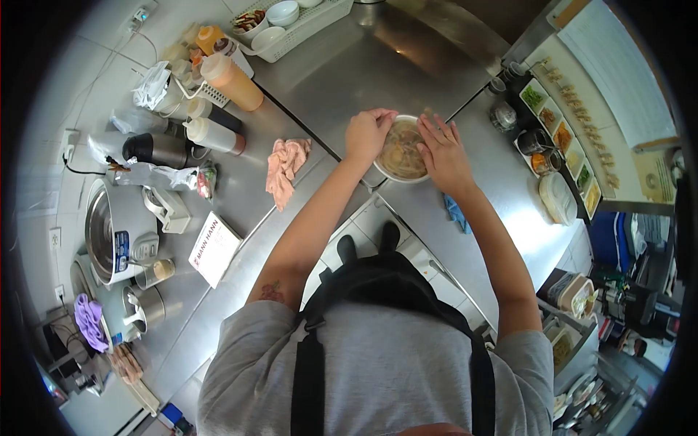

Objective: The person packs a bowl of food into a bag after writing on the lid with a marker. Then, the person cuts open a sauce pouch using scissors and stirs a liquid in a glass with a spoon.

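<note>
A round white bowl (401,174) of brownish food, seemingly under a clear cover, sits at the near edge of the steel counter. On its left side, my left hand (369,136) curls its fingers and thumb against the rim. My right hand (445,156) lies over the right part of the bowl, its fingers stretched and apart. A crumpled pink cloth (286,168) is on the counter to the left of my left arm. Below my right wrist, a blue cloth (456,213) is partly hidden by the forearm.
Squeeze bottles (231,81) stand at the left, near a white basket of bowls (291,36). Further down are a large metal pot (109,229) and a printed white box (214,248). Trays of toppings (561,136) and a lidded tub (558,198) line the right counter.
</note>
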A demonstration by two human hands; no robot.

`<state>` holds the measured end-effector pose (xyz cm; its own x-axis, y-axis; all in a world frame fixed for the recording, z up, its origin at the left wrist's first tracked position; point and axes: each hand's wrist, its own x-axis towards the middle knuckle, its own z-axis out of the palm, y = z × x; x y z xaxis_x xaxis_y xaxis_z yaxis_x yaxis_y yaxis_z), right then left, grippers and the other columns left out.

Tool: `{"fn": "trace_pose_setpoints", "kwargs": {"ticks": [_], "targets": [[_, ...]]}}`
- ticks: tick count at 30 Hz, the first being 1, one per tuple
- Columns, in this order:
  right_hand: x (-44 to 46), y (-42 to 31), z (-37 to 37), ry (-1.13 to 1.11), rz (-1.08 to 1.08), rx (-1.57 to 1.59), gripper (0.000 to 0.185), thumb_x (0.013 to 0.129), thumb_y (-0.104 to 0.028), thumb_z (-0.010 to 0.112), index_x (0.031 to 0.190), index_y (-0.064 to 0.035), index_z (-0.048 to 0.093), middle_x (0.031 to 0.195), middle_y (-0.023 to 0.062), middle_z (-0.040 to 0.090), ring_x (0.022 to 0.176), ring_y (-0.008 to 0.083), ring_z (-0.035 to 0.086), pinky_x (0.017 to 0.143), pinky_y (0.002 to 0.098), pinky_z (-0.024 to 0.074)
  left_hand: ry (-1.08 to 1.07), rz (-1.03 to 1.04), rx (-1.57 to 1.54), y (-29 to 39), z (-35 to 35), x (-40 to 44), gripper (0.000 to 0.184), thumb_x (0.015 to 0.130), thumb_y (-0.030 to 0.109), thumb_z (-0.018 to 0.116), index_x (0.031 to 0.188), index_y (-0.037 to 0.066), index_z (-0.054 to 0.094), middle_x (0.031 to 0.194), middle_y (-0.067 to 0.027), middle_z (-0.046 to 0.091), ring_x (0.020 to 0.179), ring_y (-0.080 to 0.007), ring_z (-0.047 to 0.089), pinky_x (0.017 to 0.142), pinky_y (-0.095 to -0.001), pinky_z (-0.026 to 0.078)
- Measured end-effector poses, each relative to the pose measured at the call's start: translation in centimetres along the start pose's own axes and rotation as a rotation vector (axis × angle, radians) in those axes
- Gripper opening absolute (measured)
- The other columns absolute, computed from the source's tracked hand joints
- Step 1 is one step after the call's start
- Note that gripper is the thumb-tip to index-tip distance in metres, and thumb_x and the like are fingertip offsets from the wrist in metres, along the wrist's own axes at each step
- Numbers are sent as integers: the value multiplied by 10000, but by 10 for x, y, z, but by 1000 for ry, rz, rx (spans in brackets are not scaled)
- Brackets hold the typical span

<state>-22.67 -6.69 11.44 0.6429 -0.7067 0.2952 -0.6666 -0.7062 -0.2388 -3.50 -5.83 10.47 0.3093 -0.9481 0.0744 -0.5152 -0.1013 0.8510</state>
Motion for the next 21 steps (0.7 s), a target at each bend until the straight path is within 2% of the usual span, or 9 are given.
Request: {"fn": "trace_pose_setpoints", "kwargs": {"ticks": [2,6,8,11,14,16,18,21], "targets": [[1,10,0,-43,-46,-10,446,938,-222,461,1344,-40,437,1403,103,423,1314,330,350,1098,513,221,-13,-1,114,0,0,-2,231,849,284,624,954,101,718,877,-138,683,806,-314,658,723,-356,509],[-5,14,-1,-56,-72,17,443,952,-207,429,1375,-75,411,1437,74,383,1318,317,350,1097,533,203,98,60,104,-3,9,-11,206,863,262,600,938,110,718,911,-137,672,820,-321,645,731,-367,506],[-7,13,7,-34,-15,48,445,957,-204,415,1386,-89,398,1440,85,373,1321,322,346,1092,546,198,183,53,43,-1,12,-16,182,864,224,596,917,102,720,914,-134,671,828,-318,646,737,-362,504],[-18,5,25,64,85,174,450,962,-195,396,1398,-89,375,1423,145,366,1308,352,352,1082,527,225,343,38,-22,2,14,-30,202,896,189,569,1022,80,683,954,-135,664,757,-290,640,726,-339,499],[-26,-14,35,166,246,423,446,964,-175,380,1397,-70,366,1379,225,367,1270,397,370,1061,477,279,646,-118,-327,-1,52,-57,301,927,160,523,1187,12,562,1059,-178,623,924,-268,622,839,-307,470],[-28,-30,36,189,300,557,445,964,-166,380,1396,-59,364,1353,257,368,1244,414,386,1044,444,312,669,-95,-367,7,62,-76,406,960,188,484,1303,-19,420,1177,-165,563,1101,-217,532,951,-321,409],[-28,-35,33,176,291,615,448,963,-162,391,1396,-53,361,1337,269,367,1223,416,402,1026,415,337,582,-233,-601,9,54,-83,366,968,178,469,1273,-21,434,1151,-131,556,1092,-192,511,964,-301,391],[-25,-65,26,75,308,761,445,970,-180,393,1393,-44,370,1313,221,425,1223,361,419,1027,400,326,654,-191,-791,2,25,-98,327,973,155,447,1255,-10,458,1135,-123,567,1057,-167,525,930,-281,410]]}}
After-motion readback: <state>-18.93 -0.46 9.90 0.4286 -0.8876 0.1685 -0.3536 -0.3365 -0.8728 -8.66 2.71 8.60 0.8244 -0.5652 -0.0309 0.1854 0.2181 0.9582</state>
